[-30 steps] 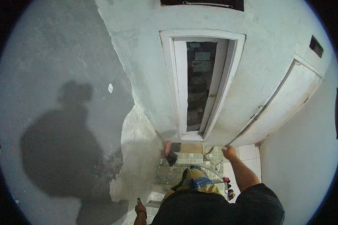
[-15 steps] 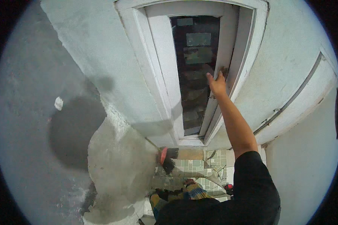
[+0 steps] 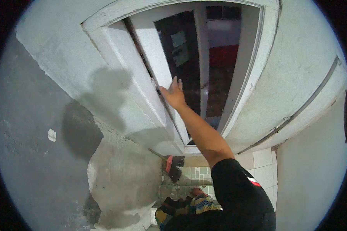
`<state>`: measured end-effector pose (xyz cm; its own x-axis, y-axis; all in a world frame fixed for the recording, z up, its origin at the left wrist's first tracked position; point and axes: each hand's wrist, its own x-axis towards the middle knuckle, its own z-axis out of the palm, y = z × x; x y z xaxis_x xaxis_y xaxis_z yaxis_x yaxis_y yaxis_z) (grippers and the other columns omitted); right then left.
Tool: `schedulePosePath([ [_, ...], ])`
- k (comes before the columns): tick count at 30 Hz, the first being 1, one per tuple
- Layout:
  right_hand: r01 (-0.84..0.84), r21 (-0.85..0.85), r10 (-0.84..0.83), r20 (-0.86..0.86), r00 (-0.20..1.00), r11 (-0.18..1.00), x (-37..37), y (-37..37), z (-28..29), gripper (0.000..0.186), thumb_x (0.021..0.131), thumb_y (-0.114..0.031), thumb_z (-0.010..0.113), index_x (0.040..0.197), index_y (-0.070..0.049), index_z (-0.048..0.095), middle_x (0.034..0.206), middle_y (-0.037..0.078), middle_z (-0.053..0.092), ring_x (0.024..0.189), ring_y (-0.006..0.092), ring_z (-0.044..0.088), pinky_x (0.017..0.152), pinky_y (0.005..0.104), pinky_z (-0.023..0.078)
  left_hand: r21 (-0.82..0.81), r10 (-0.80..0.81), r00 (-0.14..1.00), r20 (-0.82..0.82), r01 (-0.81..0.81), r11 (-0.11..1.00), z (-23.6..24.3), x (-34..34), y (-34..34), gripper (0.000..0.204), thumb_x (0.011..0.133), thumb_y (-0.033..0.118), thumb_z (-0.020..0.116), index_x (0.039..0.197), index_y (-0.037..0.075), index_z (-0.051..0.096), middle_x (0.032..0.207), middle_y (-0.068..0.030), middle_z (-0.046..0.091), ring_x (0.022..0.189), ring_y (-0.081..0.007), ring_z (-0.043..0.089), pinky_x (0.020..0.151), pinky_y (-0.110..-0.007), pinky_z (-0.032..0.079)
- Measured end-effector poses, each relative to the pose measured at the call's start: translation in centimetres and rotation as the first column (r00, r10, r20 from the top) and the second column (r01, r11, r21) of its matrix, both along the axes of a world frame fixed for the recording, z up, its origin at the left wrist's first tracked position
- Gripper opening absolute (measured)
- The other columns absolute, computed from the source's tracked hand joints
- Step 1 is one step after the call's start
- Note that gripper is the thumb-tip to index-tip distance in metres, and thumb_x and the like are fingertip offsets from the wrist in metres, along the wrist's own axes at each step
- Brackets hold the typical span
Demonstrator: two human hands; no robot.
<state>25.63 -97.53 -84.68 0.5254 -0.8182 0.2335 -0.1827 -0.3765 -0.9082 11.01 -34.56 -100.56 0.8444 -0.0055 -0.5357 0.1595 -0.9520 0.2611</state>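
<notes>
Right hand [image 3: 174, 96] is up at the white door [image 3: 152, 54], fingers spread, gripping nothing; palm faces the hinge-side edge by the glass pane [image 3: 185, 38]. Can't tell if it's touching. Left hand out of view, state unknown.

Door sits inside the white door frame [image 3: 266, 32], dead ahead. Done: it's ajar, with a gap on the right showing a dark room and something red [image 3: 223, 57]. Left: not swung fully back, by my read.

Further out: broom [image 3: 176, 173] lying low by the left wall base, tiled floor [image 3: 198, 171] below, patchy grey wall [image 3: 34, 154] at left.
</notes>
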Motion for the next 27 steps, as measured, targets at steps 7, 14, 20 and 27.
schedulePosePath([
  [7, -0.008, 0.06, 0.004, 0.058, 0.998, 0.998, 0.6, -0.3, 0.2, 0.099, 0.082, -0.055, 0.071, 0.149, 0.006, 0.032, 0.148, 0.032, 0.036, 0.139, 0.0418, 0.037, 0.115, 0.0404, 0.033, -0.025, 0.015, 1.0, -0.008, -0.015, 1.0, 0.2, 0.6, -1.2, 0.029, 0.101, 0.029, 0.049, 0.112, 0.004, 0.061, 0.074, -0.009, 0.06, 0.063, -0.0213, 0.06, 0.053, -0.037, 0.049],
  [14, 0.041, 0.056, -0.049, 0.137, 0.989, 0.998, 2.1, -0.1, -0.3, 0.091, 0.082, -0.06, 0.069, 0.141, 0.006, 0.045, 0.134, 0.028, 0.05, 0.126, 0.0382, 0.049, 0.107, 0.0425, 0.039, -0.058, 0.084, 0.996, -0.018, -0.085, 0.995, 0.7, 0.0, -0.9, 0.029, 0.101, 0.03, 0.049, 0.112, 0.005, 0.06, 0.073, -0.0079, 0.059, 0.061, -0.0202, 0.059, 0.052, -0.036, 0.048],
  [20, 0.138, -0.067, -0.118, 0.234, 0.965, 0.988, 3.0, -0.4, -0.4, 0.07, 0.083, -0.055, 0.068, 0.123, 0.001, 0.058, 0.119, 0.029, 0.058, 0.119, 0.0409, 0.052, 0.101, 0.0451, 0.042, -0.092, 0.15, 0.988, -0.033, -0.152, 0.984, 1.1, -0.5, 0.0, 0.029, 0.101, 0.03, 0.049, 0.112, 0.005, 0.06, 0.072, -0.007, 0.058, 0.06, -0.0192, 0.058, 0.051, -0.035, 0.047],
  [27, 0.002, 0.042, -0.003, 0.043, 0.999, 0.999, 2.5, -1.1, -0.4, 0.079, 0.088, -0.052, 0.061, 0.142, 0.003, 0.047, 0.139, 0.025, 0.051, 0.134, 0.0352, 0.046, 0.111, 0.0385, 0.035, -0.133, 0.213, 0.976, -0.039, -0.216, 0.967, 1.6, -1.2, 1.4, 0.029, 0.101, 0.031, 0.05, 0.112, 0.006, 0.059, 0.071, -0.0059, 0.057, 0.059, -0.0181, 0.057, 0.049, -0.034, 0.046],
])
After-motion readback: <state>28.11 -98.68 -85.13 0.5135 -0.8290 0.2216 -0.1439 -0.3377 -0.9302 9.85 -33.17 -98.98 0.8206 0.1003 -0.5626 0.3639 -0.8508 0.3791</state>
